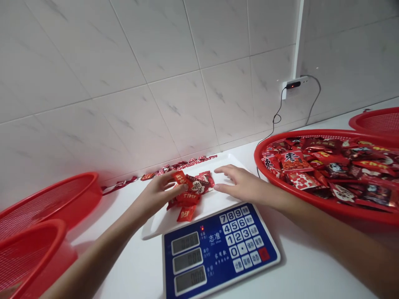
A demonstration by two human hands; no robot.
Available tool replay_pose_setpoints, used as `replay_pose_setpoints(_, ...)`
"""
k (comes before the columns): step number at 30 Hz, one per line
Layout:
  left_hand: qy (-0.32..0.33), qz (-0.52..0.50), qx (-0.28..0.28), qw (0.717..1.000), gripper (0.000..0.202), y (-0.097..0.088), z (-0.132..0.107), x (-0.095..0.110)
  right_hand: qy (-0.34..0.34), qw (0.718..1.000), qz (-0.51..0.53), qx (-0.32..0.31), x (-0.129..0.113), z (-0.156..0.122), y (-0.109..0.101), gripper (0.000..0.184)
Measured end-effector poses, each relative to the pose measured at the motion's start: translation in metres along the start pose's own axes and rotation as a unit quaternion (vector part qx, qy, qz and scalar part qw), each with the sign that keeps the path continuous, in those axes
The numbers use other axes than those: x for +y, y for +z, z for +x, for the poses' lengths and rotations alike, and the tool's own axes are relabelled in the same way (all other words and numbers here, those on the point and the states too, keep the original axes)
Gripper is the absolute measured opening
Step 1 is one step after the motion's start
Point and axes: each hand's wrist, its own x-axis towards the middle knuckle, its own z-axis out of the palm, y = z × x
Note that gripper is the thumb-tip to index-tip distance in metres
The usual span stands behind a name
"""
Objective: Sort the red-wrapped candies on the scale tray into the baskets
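On the weighing scale's white tray (223,204) lies a small heap of red wrapped snack packets (199,187). My left hand (162,189) reaches in from the left, its thumb and fingers closed on a red snack packet (181,178) at the heap's left side. To the right of the heap, my right hand (237,182) is open, fingers and thumb apart, with nothing in it. In front of the tray is the scale's blue keypad panel (218,253); its display digits are too faint to read surely.
A large red basket (260,160) full of wrapped packets stands at right, another red basket (358,120) behind it. Two red baskets (90,182) stand at left. Small packets (165,169) line the tiled wall. A cable (274,120) hangs from a wall socket (296,85).
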Motion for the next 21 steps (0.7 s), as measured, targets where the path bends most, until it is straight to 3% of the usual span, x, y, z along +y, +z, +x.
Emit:
replay_pose_setpoints(3, -0.059, 0.004, 0.017, 0.998, 0.046, -0.005, -0.006, -0.003, -0.008, 0.999, -0.011, -0.044, -0.004, 0.011, 0.001, 0.057)
replay_pose_setpoints(6, -0.087, 0.03, -0.011, 0.996, 0.048, -0.01, -0.011, -0.01, -0.03, 0.994, 0.001, -0.106, -0.009, 0.019, 0.0, 0.073)
replay_pose_setpoints(11, 0.065, 0.194, 0.013, 0.979, 0.08, -0.014, -0.016, -0.026, -0.049, 0.987, -0.006, -0.155, -0.01, 0.022, 0.003, 0.097)
replay_pose_setpoints(13, 0.107, 0.215, -0.048, 0.97, 0.096, -0.011, -0.016, -0.027, -0.055, 0.986, -0.011, -0.154, -0.009, 0.022, 0.006, 0.091)
replay_pose_setpoints(16, 0.089, 0.23, -0.137, 0.959, 0.098, 0.002, -0.012, -0.022, -0.08, 0.986, 0.006, -0.15, -0.007, 0.023, 0.011, 0.069)
replay_pose_setpoints(18, 0.075, 0.211, -0.141, 0.964, 0.093, 0.013, -0.008, -0.017, -0.084, 0.985, 0.037, -0.149, -0.005, 0.024, 0.014, 0.055)
replay_pose_setpoints(21, 0.114, 0.175, -0.107, 0.972, 0.09, 0.029, 0.002, -0.01, -0.065, 0.978, 0.121, -0.159, -0.002, 0.025, 0.019, 0.044)
